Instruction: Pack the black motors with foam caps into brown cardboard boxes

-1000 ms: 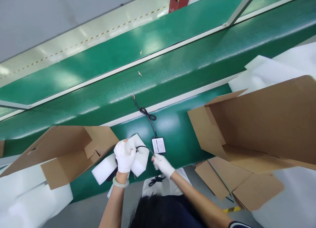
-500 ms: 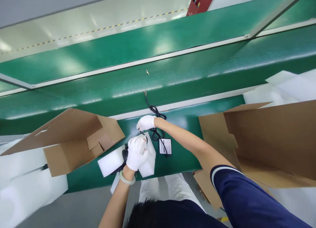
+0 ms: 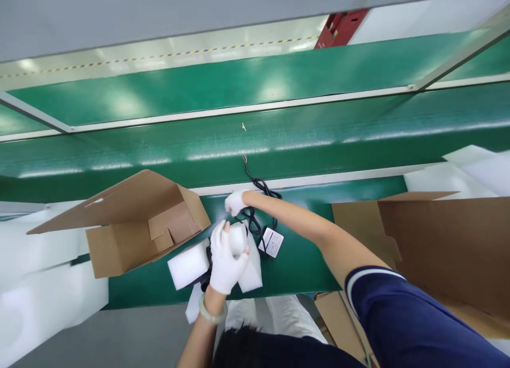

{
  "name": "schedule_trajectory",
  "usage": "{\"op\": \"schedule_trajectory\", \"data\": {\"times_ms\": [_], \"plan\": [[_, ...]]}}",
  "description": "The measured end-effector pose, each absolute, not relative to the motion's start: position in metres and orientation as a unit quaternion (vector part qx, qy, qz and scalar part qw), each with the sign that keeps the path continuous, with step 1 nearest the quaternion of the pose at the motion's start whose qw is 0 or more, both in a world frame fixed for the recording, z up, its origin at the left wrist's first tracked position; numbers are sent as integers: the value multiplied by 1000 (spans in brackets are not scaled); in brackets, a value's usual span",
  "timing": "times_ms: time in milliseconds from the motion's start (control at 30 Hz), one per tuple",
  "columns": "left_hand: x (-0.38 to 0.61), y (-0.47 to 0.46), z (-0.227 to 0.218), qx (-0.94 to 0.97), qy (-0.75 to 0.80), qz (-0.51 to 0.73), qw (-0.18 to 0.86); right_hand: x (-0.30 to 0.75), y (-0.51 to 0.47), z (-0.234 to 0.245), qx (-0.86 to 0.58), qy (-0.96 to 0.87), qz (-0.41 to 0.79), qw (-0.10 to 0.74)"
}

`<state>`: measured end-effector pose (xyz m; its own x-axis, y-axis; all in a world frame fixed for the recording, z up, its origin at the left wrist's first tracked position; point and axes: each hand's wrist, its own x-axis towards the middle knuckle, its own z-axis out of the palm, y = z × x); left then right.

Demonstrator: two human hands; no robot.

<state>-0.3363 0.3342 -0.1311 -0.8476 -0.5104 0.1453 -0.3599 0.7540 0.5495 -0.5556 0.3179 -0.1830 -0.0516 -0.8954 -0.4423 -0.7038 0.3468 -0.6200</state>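
L hand point(image 3: 226, 264) closed round white foam block point(image 3: 238, 239), black device just under it; R hand point(image 3: 236, 202) pinched on black cable point(image 3: 252, 215), white tag point(image 3: 271, 242) just beside, all on green conveyor belt point(image 3: 295, 267).

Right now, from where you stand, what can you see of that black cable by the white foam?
The black cable is a thin, flexible cord with a matte, rubbery look, gathered in loose loops on the green conveyor surface. One end stretches up across a white strip and finishes in fine, split wire tips. Its loops lie beside a small white labelled box, and the cord appears to join it. The white-gloved right hand is just above the loops, but I cannot tell whether it touches them.
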Motion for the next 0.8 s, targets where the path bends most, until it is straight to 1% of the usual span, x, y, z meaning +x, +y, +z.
{"op": "schedule_trajectory", "data": {"times_ms": [67,100,133,167,233,333,400,467,600,700,800], "plan": [[-311,336,-128,276,-921,-244,127,-575,358,-163,-566,735,-70,366],[-297,338,-127,276,-926,-234,105,-579,378,-151,-569,751,-64,330],[-286,340,-127,264,-935,-225,79,-578,397,-139,-585,768,-65,253],[-276,343,-127,246,-944,-215,52,-573,412,-127,-613,759,-79,204],[-263,350,-130,213,-958,-190,5,-551,429,-107,-707,682,-115,144],[-262,358,-139,206,-967,-141,-50,-506,421,-96,-843,514,-130,94],[-272,358,-147,219,-966,-108,-83,-480,402,-104,-880,459,-97,76],[-288,352,-155,241,-959,-92,-114,-468,383,-118,-894,438,-47,86],[-320,334,-162,236,-945,-139,-180,-475,375,-138,-893,437,11,105],[-330,324,-159,217,-940,-171,-201,-487,387,-134,-889,448,16,91],[-327,317,-150,234,-929,-185,-219,-490,394,-125,-881,465,55,71]]}}
